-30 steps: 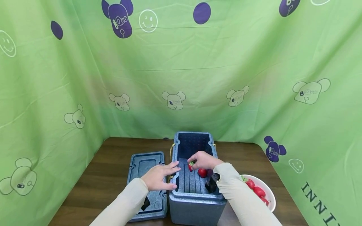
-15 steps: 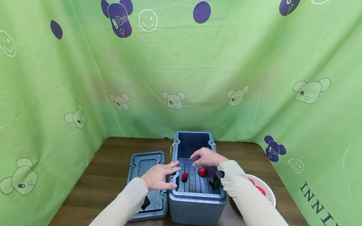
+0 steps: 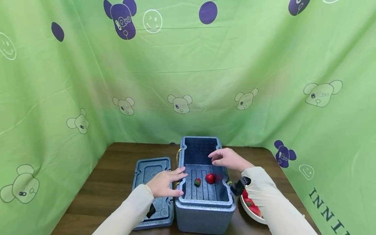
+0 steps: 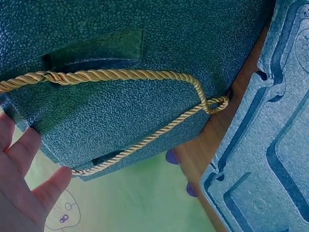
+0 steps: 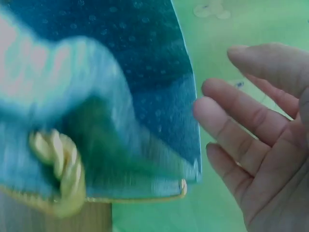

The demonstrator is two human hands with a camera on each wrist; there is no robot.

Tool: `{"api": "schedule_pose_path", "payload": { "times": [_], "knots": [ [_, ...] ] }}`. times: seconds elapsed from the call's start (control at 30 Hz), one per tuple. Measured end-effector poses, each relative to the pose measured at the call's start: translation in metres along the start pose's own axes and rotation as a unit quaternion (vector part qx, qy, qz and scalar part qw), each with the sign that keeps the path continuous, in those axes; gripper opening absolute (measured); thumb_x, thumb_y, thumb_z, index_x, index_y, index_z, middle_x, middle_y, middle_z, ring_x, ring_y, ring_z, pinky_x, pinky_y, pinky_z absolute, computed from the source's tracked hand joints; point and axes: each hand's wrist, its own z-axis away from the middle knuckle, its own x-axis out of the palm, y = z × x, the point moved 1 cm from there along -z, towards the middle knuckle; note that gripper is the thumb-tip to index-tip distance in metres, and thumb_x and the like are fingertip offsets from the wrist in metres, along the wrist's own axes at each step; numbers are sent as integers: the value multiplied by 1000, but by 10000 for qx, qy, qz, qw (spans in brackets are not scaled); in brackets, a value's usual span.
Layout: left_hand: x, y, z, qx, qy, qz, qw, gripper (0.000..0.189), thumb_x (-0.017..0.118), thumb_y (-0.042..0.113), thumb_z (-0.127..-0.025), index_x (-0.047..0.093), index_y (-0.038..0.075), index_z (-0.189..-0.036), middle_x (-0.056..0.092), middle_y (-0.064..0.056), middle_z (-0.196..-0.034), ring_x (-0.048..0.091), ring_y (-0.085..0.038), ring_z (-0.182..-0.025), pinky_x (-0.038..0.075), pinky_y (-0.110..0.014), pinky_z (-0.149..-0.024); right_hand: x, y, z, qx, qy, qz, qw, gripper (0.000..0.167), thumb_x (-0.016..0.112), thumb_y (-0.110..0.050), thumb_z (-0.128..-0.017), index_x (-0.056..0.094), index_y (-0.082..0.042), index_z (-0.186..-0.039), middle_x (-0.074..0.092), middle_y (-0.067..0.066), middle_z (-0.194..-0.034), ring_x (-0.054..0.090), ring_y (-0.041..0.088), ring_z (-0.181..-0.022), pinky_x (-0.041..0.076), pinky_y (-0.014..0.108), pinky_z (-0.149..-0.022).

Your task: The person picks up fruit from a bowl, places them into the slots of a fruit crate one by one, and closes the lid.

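Observation:
A blue-grey foam box (image 3: 205, 217) stands uncovered on the table. Two strawberries lie on its ribbed floor: a small one (image 3: 197, 182) with its green leaves showing, and a larger one (image 3: 210, 178) to its right. My left hand (image 3: 165, 184) rests at the box's left rim with fingers spread; in the left wrist view the fingertips (image 4: 62, 178) touch the box edge. Over the right rim hangs my right hand (image 3: 229, 159), fingers loosely bent and holding nothing. The right wrist view shows its fingers (image 5: 227, 125) apart from the box wall.
A white bowl (image 3: 255, 218) of strawberries stands right of the box, partly hidden by the right sleeve. The box's lid (image 3: 152, 163) lies on the wooden table (image 3: 97, 186) to the left. Yellow rope (image 4: 135, 73) runs along the box's side. Green cloth (image 3: 182, 65) surrounds the table.
My right hand has let go of the small strawberry, which rolled on the box floor. That hand has moved up and right, out over the right rim. The left hand has stayed put.

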Motion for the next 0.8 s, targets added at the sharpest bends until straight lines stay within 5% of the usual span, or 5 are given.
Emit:
{"api": "schedule_pose_path", "payload": {
  "times": [0.43, 0.8],
  "knots": [
    [-3, 4, 2, -91, -63, 21, 9999, 63, 58, 47, -90, 46, 16, -144, 32, 0, -153, 39, -21, -135, 32, -48, -108, -20, 17, 38, 9, 691, -621, 9957, 29, 69, -2, -83, 64, 14, -107, 71, 17, -93, 66, 10, -84, 52, 24, -75],
    [-3, 4, 1, -78, -84, -8, 9999, 63, 58, 47, -90, 46, 16, -144, 32, 0, -153, 39, -21, -135, 33, -47, -108, -40, 41, 78, 10, 754, -355, 9965, 25, 67, -3, -85, 65, 11, -105, 72, 13, -91, 63, -1, -82, 52, 22, -71]
  ]
}}
